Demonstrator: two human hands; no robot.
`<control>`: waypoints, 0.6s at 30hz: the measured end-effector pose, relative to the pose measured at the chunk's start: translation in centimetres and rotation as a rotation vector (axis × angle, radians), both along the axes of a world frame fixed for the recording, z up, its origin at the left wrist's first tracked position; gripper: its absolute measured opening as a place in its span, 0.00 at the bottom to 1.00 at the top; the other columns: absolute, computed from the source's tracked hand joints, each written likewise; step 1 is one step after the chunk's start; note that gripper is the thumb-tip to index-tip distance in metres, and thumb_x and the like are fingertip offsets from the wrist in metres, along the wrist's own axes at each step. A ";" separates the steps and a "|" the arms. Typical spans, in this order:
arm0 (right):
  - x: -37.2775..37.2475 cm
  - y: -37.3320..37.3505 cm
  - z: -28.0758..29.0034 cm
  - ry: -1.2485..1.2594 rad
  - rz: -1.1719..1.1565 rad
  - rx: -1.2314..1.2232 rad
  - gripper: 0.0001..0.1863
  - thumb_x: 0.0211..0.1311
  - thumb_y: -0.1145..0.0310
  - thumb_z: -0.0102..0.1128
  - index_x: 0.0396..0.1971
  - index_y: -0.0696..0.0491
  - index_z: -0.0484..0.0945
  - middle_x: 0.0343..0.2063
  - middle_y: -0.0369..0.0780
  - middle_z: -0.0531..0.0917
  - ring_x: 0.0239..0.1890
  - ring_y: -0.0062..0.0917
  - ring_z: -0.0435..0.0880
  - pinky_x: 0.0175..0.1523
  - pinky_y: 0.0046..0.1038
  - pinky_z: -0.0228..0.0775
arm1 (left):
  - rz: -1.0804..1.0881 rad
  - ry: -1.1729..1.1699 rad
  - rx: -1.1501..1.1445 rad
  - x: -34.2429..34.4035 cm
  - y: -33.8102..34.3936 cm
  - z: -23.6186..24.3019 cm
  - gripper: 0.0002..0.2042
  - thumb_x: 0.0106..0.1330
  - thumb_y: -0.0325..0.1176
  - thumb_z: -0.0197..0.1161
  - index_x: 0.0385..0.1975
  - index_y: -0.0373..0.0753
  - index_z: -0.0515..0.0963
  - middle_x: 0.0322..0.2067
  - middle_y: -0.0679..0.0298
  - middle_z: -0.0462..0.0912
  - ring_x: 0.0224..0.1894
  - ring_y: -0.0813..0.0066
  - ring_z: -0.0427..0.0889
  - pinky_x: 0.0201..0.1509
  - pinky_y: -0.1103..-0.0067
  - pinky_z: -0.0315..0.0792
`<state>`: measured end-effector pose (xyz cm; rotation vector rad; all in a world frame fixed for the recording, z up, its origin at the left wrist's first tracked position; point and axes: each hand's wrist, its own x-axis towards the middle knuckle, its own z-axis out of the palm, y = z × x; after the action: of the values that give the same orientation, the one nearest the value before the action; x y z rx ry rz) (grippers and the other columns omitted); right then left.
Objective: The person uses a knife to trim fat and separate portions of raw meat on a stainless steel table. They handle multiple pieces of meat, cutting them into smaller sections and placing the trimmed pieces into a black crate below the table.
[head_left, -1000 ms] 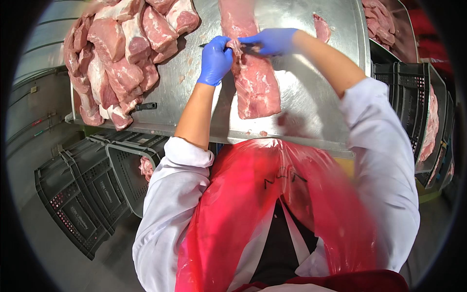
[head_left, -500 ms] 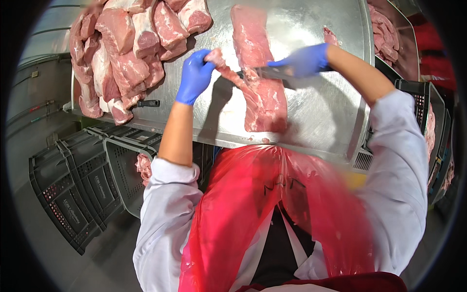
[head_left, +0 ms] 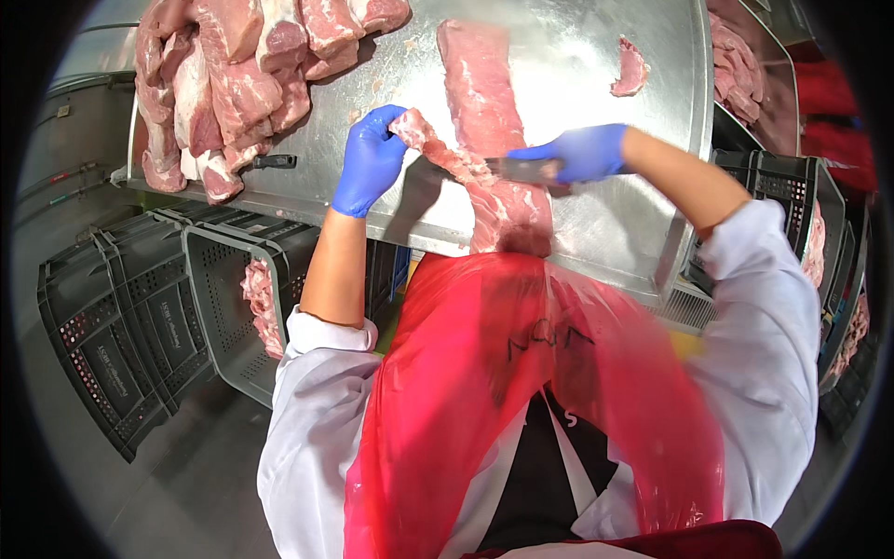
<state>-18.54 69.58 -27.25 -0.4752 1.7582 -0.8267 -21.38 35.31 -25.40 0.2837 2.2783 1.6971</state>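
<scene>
A long pink loin (head_left: 480, 88) lies lengthwise on the steel table (head_left: 587, 65). My left hand (head_left: 368, 158), in a blue glove, is closed on the end of a pale pink strip of meat (head_left: 424, 140), which is partly lifted from the loin and still joins it at the lower part. My right hand (head_left: 577, 154), also gloved in blue, holds a dark-handled knife (head_left: 521, 170), its blade at the junction of strip and loin; the blade's tip is hidden in the meat.
A heap of large meat pieces (head_left: 223, 84) sits top left beside another dark handle (head_left: 275, 161). A small scrap (head_left: 629, 65) lies at right. A tray of meat (head_left: 736, 65) is top right. Grey crates (head_left: 112, 326) with meat stand lower left and at right (head_left: 773, 172). My red apron fills the bottom.
My left hand has moved left, drawing the strip partly away from the loin. My right hand with the knife has moved right and down from where it was a second ago.
</scene>
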 end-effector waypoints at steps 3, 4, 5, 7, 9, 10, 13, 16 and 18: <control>3.1 0.1 0.9 -0.137 -0.021 0.098 0.38 0.65 0.73 0.48 0.75 0.33 0.56 0.37 0.39 0.84 0.35 0.21 0.79 0.43 0.25 0.73 | 0.045 0.137 -0.099 1.2 -1.4 -0.7 0.08 0.62 0.25 0.63 0.39 0.31 0.81 0.31 0.67 0.81 0.34 0.81 0.77 0.39 0.79 0.72; 4.1 0.3 0.8 -0.182 -0.028 0.123 0.39 0.65 0.73 0.48 0.76 0.31 0.54 0.35 0.40 0.84 0.35 0.21 0.79 0.44 0.26 0.72 | 0.033 0.128 -0.107 1.8 -2.1 -0.9 0.08 0.63 0.25 0.62 0.40 0.32 0.81 0.31 0.68 0.80 0.32 0.82 0.75 0.37 0.81 0.71; 5.3 2.3 0.8 -0.018 0.094 0.059 0.43 0.63 0.74 0.48 0.76 0.29 0.50 0.29 0.37 0.83 0.29 0.21 0.78 0.41 0.26 0.72 | 0.026 0.113 -0.110 2.6 -3.1 -0.9 0.07 0.64 0.25 0.61 0.40 0.33 0.81 0.30 0.70 0.79 0.30 0.84 0.73 0.35 0.82 0.69; 6.7 3.9 5.6 -0.271 0.039 0.165 0.48 0.56 0.79 0.52 0.76 0.29 0.51 0.24 0.35 0.82 0.22 0.18 0.76 0.32 0.23 0.71 | 0.041 0.172 -0.227 4.5 -5.9 -2.3 0.07 0.65 0.27 0.63 0.40 0.33 0.81 0.30 0.70 0.78 0.29 0.86 0.72 0.31 0.84 0.67; 8.4 7.2 6.6 -0.272 0.060 0.167 0.49 0.56 0.80 0.53 0.76 0.28 0.51 0.20 0.33 0.77 0.18 0.15 0.72 0.28 0.21 0.69 | 0.190 -0.087 -0.085 5.9 -7.8 -4.6 0.07 0.65 0.28 0.64 0.39 0.33 0.81 0.28 0.70 0.78 0.28 0.86 0.72 0.30 0.84 0.67; 8.8 8.9 6.9 -0.244 0.071 0.147 0.48 0.56 0.79 0.54 0.76 0.28 0.51 0.19 0.32 0.75 0.18 0.14 0.71 0.27 0.20 0.68 | 0.271 -0.213 -0.023 6.6 -8.6 -5.6 0.07 0.65 0.29 0.65 0.38 0.33 0.81 0.28 0.71 0.78 0.28 0.85 0.72 0.30 0.84 0.67; 9.7 11.0 9.3 -0.151 -0.234 0.054 0.46 0.60 0.77 0.53 0.76 0.30 0.51 0.18 0.32 0.75 0.16 0.14 0.66 0.25 0.21 0.67 | 0.166 0.086 -0.448 7.8 -8.0 -9.1 0.23 0.57 0.31 0.73 0.50 0.28 0.73 0.43 0.55 0.78 0.42 0.69 0.78 0.43 0.74 0.76; 10.8 9.8 5.7 0.030 -0.506 0.014 0.46 0.59 0.76 0.54 0.76 0.32 0.51 0.17 0.31 0.74 0.16 0.13 0.66 0.25 0.21 0.67 | -0.139 0.119 -0.257 11.5 0.4 -7.9 0.37 0.52 0.36 0.77 0.58 0.28 0.66 0.55 0.45 0.71 0.53 0.56 0.78 0.47 0.68 0.77; 11.2 6.3 2.7 0.075 -0.579 -0.100 0.44 0.61 0.74 0.55 0.77 0.37 0.51 0.25 0.35 0.79 0.24 0.18 0.73 0.36 0.25 0.72 | -0.243 0.269 -0.435 13.7 4.9 -8.3 0.31 0.55 0.39 0.75 0.55 0.33 0.69 0.46 0.48 0.76 0.50 0.57 0.79 0.51 0.67 0.76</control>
<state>-7.29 75.92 -24.51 -0.0495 1.9590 -1.3172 -7.72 40.20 -33.69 0.6901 2.5995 1.0652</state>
